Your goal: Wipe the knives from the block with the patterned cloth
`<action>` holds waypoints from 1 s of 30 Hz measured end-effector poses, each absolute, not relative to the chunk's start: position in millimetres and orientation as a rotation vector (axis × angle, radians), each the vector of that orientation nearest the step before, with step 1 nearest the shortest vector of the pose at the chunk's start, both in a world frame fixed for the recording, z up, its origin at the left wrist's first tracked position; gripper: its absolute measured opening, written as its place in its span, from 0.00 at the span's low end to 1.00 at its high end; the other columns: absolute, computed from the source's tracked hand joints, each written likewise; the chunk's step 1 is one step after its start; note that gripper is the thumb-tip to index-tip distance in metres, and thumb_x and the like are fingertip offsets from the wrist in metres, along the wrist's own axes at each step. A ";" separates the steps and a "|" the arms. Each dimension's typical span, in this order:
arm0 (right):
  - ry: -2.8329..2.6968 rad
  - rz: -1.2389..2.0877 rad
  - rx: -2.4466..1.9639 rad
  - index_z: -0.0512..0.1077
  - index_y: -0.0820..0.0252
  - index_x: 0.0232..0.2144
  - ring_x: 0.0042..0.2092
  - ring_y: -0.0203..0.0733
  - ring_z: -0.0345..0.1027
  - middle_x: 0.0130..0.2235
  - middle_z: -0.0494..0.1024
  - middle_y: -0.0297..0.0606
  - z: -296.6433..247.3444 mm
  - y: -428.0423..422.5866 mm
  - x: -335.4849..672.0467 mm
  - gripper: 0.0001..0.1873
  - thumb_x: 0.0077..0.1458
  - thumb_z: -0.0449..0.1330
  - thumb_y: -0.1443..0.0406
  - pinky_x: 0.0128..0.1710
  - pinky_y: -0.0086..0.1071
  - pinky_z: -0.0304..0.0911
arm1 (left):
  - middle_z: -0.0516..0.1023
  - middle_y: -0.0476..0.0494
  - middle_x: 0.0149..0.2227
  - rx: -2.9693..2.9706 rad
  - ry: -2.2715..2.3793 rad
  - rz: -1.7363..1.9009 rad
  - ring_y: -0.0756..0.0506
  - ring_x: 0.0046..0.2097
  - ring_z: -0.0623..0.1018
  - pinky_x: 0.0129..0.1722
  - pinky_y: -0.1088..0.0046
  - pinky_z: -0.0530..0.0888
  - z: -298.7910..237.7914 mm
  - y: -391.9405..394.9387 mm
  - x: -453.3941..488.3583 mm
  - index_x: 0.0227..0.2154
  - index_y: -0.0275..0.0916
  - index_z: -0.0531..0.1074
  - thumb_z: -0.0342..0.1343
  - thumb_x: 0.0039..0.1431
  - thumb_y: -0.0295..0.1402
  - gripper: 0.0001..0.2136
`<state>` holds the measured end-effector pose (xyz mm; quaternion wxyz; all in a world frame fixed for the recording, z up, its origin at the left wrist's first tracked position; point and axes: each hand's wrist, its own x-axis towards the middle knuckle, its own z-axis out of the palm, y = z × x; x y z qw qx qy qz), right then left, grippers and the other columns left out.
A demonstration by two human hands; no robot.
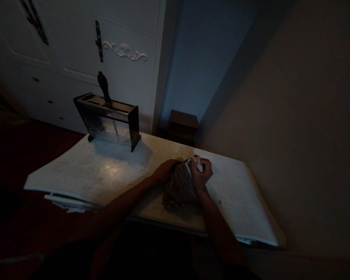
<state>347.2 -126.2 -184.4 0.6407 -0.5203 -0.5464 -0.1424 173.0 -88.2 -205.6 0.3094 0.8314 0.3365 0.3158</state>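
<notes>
A dark, mottled crumpled cloth (179, 188) lies on the white tabletop (105, 171) near its front edge. My left hand (165, 171) rests on the cloth's upper left side, fingers curled over it. My right hand (200, 173) is closed in a fist on the cloth's upper right, gripping a whitish bunched part (196, 163) of it. The room is dim and fine detail is hard to make out.
A knife block (111, 120) with clear sides stands at the table's back left, one black-handled knife (104, 87) in it. White cabinet doors (76, 50) stand behind. A plain wall (294, 116) runs along the right. A small brown box (182, 124) sits beyond the table.
</notes>
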 end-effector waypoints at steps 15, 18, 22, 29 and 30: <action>-1.027 -0.119 -1.251 0.76 0.62 0.39 0.40 0.43 0.74 0.39 0.80 0.41 -172.2 -129.8 358.9 0.14 0.52 0.62 0.59 0.44 0.37 0.70 | 0.82 0.44 0.42 1.988 1.063 0.866 0.42 0.44 0.80 0.46 0.70 0.74 -202.5 -85.8 165.9 0.43 0.38 0.79 0.58 0.54 0.38 0.16; -1.345 -0.084 -1.151 0.75 0.57 0.43 0.46 0.43 0.74 0.44 0.80 0.40 -176.2 -130.6 358.7 0.14 0.54 0.58 0.65 0.50 0.40 0.67 | 0.81 0.45 0.43 2.037 1.062 0.820 0.42 0.44 0.80 0.45 0.70 0.74 -200.0 -86.9 165.6 0.45 0.40 0.79 0.57 0.55 0.38 0.16; -1.652 -0.039 -1.039 0.74 0.54 0.46 0.53 0.43 0.69 0.49 0.78 0.39 -175.7 -129.2 358.2 0.18 0.53 0.55 0.69 0.56 0.44 0.62 | 0.82 0.45 0.43 2.128 1.020 0.780 0.42 0.43 0.80 0.44 0.71 0.74 -198.6 -86.2 163.4 0.47 0.41 0.78 0.55 0.57 0.38 0.16; -1.796 -0.035 -1.084 0.73 0.53 0.46 0.57 0.44 0.67 0.50 0.78 0.38 -172.3 -127.5 359.6 0.20 0.51 0.55 0.71 0.61 0.51 0.55 | 0.81 0.47 0.44 2.125 1.016 0.753 0.42 0.43 0.80 0.45 0.70 0.73 -199.1 -85.3 161.6 0.47 0.42 0.77 0.55 0.57 0.38 0.16; -1.797 -0.045 -1.092 0.73 0.53 0.47 0.57 0.44 0.66 0.50 0.77 0.38 -173.0 -126.8 360.3 0.20 0.51 0.55 0.71 0.61 0.51 0.55 | 0.81 0.47 0.44 2.112 1.003 0.754 0.42 0.44 0.80 0.45 0.70 0.73 -198.6 -85.4 161.5 0.47 0.42 0.77 0.55 0.57 0.38 0.16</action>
